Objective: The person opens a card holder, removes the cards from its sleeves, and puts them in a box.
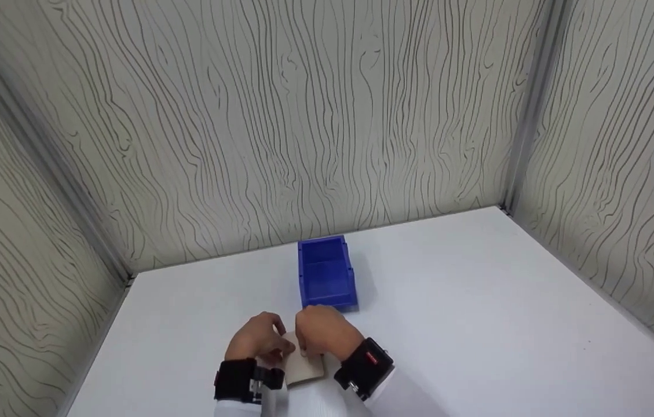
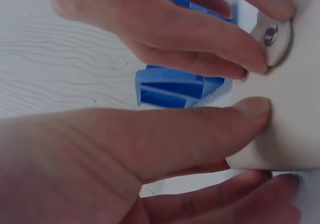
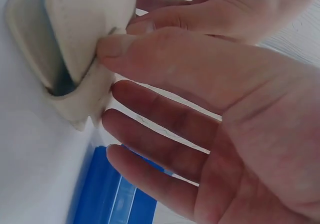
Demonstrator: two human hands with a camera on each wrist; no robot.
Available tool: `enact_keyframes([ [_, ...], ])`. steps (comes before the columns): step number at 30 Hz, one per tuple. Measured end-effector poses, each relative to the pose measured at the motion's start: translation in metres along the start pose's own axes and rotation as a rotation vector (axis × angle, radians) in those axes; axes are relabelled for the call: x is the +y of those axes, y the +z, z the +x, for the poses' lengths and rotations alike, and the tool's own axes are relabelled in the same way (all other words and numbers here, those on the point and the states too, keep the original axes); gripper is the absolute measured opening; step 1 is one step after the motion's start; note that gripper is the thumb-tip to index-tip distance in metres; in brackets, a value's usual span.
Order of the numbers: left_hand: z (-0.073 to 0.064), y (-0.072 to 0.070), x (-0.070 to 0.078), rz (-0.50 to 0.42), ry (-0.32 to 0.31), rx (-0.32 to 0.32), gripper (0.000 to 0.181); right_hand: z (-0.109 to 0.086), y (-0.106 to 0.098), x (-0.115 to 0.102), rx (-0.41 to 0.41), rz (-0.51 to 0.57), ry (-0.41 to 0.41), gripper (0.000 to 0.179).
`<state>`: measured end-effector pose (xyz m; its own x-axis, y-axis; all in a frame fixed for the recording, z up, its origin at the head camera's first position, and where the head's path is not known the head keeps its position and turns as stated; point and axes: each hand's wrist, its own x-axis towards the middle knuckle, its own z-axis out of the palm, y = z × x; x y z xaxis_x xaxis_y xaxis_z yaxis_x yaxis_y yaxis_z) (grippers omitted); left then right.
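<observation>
Head view shows the white tabletop (image 1: 477,289) carrying an open-topped blue bin (image 1: 328,279), its inner floor in sight, with the left grip (image 1: 258,339) and right grip (image 1: 328,333) close by its near end. Between them, low over the tabletop, is the beige case (image 1: 304,370), its long axis running roughly from the person toward the bin and its layers parted at one edge. Left grip is clamped on it, thumb across the face, while right grip pinches its rounded tab (image 2: 281,44), beside a metal snap (image 2: 270,35).
</observation>
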<state>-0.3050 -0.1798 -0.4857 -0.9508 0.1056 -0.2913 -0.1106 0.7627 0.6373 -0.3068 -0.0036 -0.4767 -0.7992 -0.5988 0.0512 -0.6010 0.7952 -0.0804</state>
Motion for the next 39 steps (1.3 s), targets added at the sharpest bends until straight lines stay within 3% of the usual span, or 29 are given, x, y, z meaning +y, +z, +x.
enact_keyframes([
  [14, 0.009, 0.026, 0.022, -0.011, 0.09, -0.029, 0.025, -0.011, -0.011, 0.025, -0.157, 0.092, 0.138, 0.02],
  [22, 0.012, 0.041, 0.038, 0.002, 0.141, 0.002, 0.028, -0.016, -0.018, 0.049, -0.268, 0.185, 0.233, 0.022],
  [28, 0.015, 0.049, 0.043, -0.019, 0.162, 0.017, 0.032, -0.019, -0.019, 0.06, -0.291, 0.231, 0.257, 0.022],
  [39, 0.013, 0.05, 0.044, -0.029, 0.151, 0.003, 0.033, -0.022, -0.024, 0.06, -0.301, 0.248, 0.299, 0.017],
])
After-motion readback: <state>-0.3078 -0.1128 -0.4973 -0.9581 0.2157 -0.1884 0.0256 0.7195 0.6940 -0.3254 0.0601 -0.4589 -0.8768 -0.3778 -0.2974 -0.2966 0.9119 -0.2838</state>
